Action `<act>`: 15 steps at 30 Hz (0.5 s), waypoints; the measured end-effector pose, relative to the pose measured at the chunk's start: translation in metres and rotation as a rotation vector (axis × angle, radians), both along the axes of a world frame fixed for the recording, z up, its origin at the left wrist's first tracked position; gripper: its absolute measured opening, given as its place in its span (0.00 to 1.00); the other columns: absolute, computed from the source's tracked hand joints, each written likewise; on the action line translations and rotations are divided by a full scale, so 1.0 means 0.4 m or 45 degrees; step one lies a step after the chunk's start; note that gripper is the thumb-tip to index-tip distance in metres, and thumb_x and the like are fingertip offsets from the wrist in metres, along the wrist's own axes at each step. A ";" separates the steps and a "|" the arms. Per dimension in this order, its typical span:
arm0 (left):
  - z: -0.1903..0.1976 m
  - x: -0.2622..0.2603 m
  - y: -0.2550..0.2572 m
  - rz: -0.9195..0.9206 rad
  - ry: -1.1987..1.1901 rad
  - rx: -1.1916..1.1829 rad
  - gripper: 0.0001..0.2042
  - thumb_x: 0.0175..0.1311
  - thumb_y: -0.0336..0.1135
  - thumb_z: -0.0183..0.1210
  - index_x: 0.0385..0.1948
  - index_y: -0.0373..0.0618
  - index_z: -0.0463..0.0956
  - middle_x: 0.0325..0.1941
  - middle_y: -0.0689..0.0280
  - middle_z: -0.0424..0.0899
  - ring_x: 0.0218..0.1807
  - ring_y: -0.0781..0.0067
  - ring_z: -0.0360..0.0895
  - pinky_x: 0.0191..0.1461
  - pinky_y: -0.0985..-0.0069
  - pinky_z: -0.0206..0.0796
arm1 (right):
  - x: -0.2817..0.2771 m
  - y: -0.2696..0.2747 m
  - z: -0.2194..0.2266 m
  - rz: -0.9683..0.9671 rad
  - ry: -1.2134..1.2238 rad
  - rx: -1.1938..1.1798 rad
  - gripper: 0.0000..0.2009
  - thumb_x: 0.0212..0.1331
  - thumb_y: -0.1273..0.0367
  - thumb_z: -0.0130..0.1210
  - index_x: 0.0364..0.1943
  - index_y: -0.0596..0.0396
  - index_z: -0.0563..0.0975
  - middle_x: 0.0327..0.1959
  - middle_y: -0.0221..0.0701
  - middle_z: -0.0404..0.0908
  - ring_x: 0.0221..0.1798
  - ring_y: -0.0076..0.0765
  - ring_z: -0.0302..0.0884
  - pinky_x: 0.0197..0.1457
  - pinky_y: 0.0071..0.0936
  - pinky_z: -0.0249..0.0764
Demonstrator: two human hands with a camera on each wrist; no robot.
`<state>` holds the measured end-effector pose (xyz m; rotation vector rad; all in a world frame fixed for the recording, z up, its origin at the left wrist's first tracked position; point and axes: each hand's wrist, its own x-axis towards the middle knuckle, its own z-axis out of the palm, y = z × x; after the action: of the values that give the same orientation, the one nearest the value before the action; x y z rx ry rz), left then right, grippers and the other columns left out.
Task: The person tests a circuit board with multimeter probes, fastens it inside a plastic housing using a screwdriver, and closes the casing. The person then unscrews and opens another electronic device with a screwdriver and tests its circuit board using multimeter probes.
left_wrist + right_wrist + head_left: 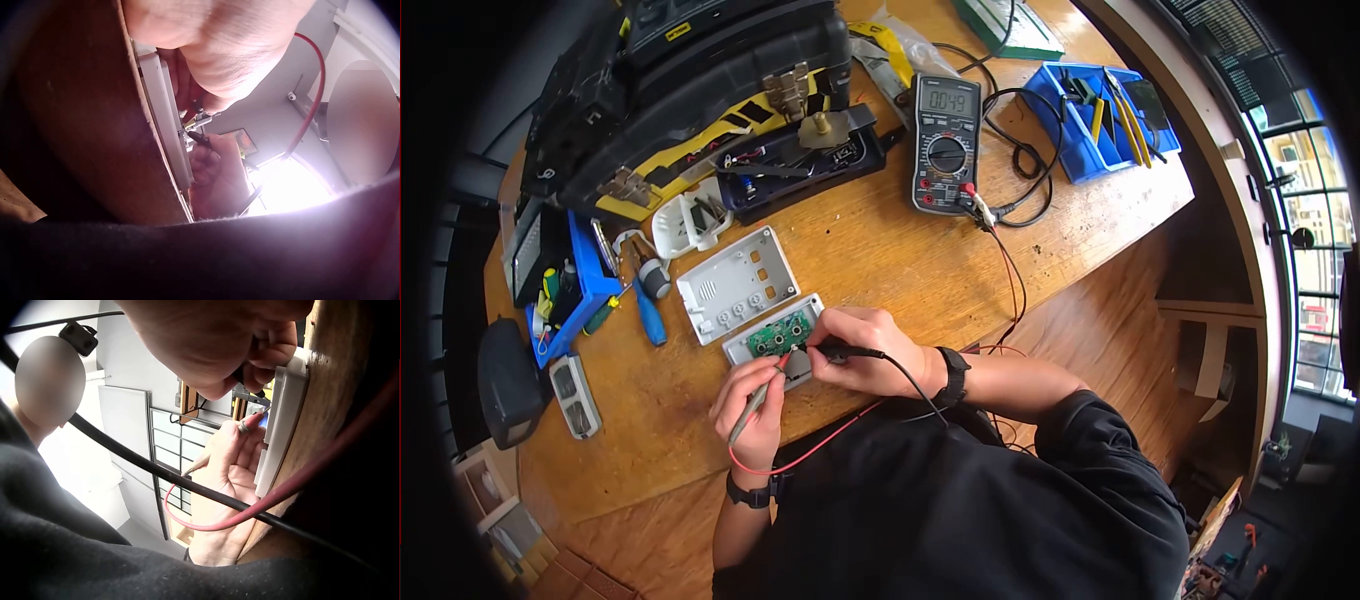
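Observation:
My left hand [750,405] pinches a test probe [747,413] with a grey handle, a red front end and a red lead. My right hand [865,350] holds a black test probe [837,353] with its black lead trailing over the wrist. Both probe tips point down at a green circuit board [776,337] in a pale plastic housing [738,349]; the fingers hide part of the board. In the right wrist view, the red probe end [251,422] comes close to the housing's edge [284,419]. A digital multimeter [947,145] farther back reads about 0.049.
The matching housing half [737,285] lies just beyond the board. A screwdriver [650,315], a blue bin [585,275] and a small pale case [575,397] are to the left. Behind stand a black-and-yellow toolbox [730,110] and a blue tray of pliers [1090,160].

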<state>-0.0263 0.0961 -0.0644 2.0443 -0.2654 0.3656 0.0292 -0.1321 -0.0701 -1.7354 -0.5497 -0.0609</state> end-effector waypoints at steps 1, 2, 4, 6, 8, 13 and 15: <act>0.001 0.000 -0.001 0.007 0.008 0.001 0.08 0.64 0.17 0.73 0.41 0.34 0.84 0.45 0.52 0.94 0.46 0.55 0.92 0.53 0.65 0.83 | 0.001 0.001 0.000 0.005 -0.006 0.001 0.08 0.62 0.75 0.72 0.39 0.57 0.83 0.31 0.38 0.85 0.32 0.43 0.88 0.36 0.35 0.83; 0.001 0.000 -0.002 0.016 0.016 0.002 0.08 0.64 0.17 0.73 0.41 0.34 0.84 0.45 0.52 0.94 0.46 0.55 0.92 0.53 0.65 0.83 | 0.001 0.000 0.000 0.011 -0.012 0.001 0.08 0.61 0.75 0.72 0.39 0.58 0.83 0.31 0.38 0.86 0.33 0.43 0.88 0.37 0.36 0.83; -0.001 -0.001 -0.002 0.010 0.009 0.005 0.08 0.64 0.18 0.73 0.41 0.35 0.84 0.45 0.52 0.94 0.46 0.55 0.92 0.53 0.65 0.83 | 0.001 0.001 0.000 0.012 -0.011 0.010 0.08 0.61 0.75 0.72 0.39 0.58 0.83 0.31 0.38 0.86 0.33 0.43 0.88 0.37 0.36 0.83; 0.000 -0.001 0.001 0.009 0.001 0.011 0.08 0.65 0.18 0.73 0.42 0.35 0.84 0.45 0.52 0.94 0.47 0.55 0.92 0.53 0.65 0.83 | 0.002 0.002 -0.001 0.017 -0.012 0.020 0.07 0.61 0.75 0.72 0.38 0.58 0.83 0.31 0.38 0.86 0.33 0.44 0.88 0.37 0.36 0.83; 0.001 -0.002 0.003 -0.010 0.017 0.036 0.06 0.69 0.20 0.71 0.43 0.35 0.83 0.48 0.52 0.94 0.49 0.56 0.92 0.54 0.66 0.84 | 0.002 0.002 -0.003 0.023 -0.014 0.007 0.07 0.62 0.75 0.72 0.38 0.58 0.82 0.31 0.38 0.86 0.33 0.44 0.88 0.37 0.36 0.83; -0.005 -0.002 0.002 -0.003 0.011 0.026 0.07 0.68 0.20 0.72 0.43 0.35 0.84 0.47 0.52 0.93 0.48 0.55 0.92 0.53 0.66 0.84 | 0.002 0.000 0.004 0.043 -0.004 0.006 0.08 0.63 0.75 0.70 0.40 0.58 0.81 0.32 0.40 0.86 0.34 0.47 0.87 0.38 0.39 0.82; 0.000 -0.003 0.005 -0.001 0.007 0.023 0.08 0.66 0.20 0.73 0.43 0.36 0.84 0.46 0.52 0.93 0.47 0.55 0.92 0.53 0.66 0.83 | -0.002 -0.006 0.020 0.063 0.010 0.013 0.08 0.65 0.76 0.69 0.41 0.58 0.80 0.32 0.42 0.86 0.35 0.52 0.87 0.39 0.42 0.81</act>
<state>-0.0277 0.0980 -0.0643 2.0623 -0.2670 0.3584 0.0283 -0.1346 -0.0620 -1.7104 -0.5854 -0.0215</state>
